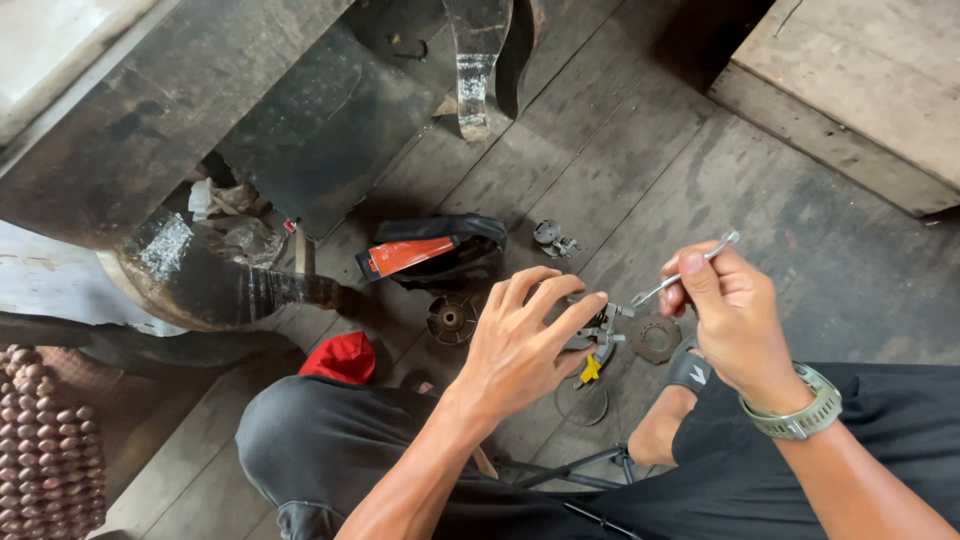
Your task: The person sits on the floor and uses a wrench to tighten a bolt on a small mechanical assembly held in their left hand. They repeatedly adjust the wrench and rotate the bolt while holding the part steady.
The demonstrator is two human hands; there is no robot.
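Note:
My left hand [520, 345] grips a small metal mechanical assembly [602, 335] with a yellow part at its lower edge, held just above the wooden floor. My right hand [725, 315], with a grey watch on its wrist, pinches a thin silver metal tool [685, 272] whose lower tip meets the assembly. A round rusty disc [655, 338] lies on the floor right beside the assembly. A dark round ribbed part [452, 318] lies left of my left hand. A small grey metal piece [552, 238] sits farther up on the planks.
A black pouch with an orange stripe [430, 255] lies on the plank floor [620, 160]. A red cloth [342, 357] rests by my left knee. Dark carved furniture legs [478, 70] stand above, a wooden box [860, 90] at top right, a beaded mat [45, 450] at bottom left.

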